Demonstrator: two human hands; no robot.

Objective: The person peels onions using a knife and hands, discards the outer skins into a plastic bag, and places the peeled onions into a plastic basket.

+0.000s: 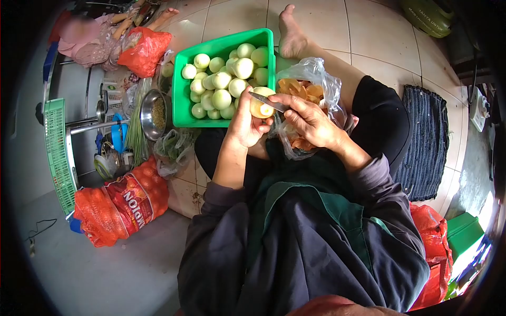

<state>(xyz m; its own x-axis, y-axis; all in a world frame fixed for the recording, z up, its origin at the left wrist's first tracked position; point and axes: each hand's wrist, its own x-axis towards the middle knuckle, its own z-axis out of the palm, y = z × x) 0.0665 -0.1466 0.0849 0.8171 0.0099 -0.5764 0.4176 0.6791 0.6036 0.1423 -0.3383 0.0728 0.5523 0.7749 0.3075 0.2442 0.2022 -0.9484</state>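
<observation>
My left hand (243, 129) is closed around an onion (258, 110), whose cut end faces me. In my right hand (311, 120) is a knife (268, 101), its blade lying across the top of the onion. Just beyond my hands stands a green plastic basin (182, 105) holding many pale peeled onions (222, 80). Beside it, under my right hand, a clear plastic bag (331, 79) holds brown onion skins (299, 90). The fingers of my left hand partly hide the onion.
A red mesh sack (108, 210) and a metal bowl (153, 115) stand at the left, near a green crate (59, 152). Another person (100, 45) sits at the upper left by a red bag (143, 51). A dark woven mat (421, 142) lies at the right.
</observation>
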